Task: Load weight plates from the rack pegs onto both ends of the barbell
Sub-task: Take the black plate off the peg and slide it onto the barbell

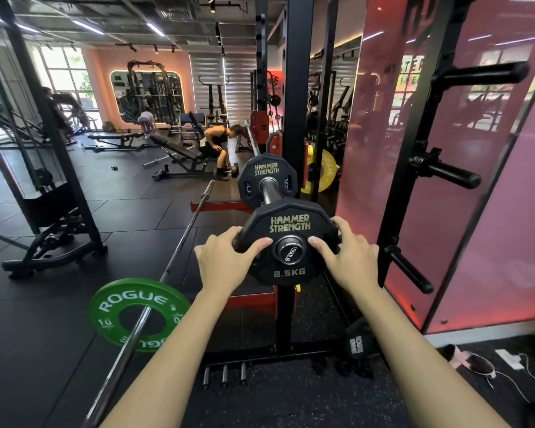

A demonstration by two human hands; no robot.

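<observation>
I note the left hand and right hand gripping opposite rims of the 2.5kg plate; presumably keeping it square on the barbell sleeve.

1. My left hand is bare: no glove, ring or wrap on it.
2. My right hand is bare as well, with short, unpainted nails.
3. Both my forearms are uncovered right down to the bottom edge of the view, with no sleeve, watch or wristband showing.
</observation>
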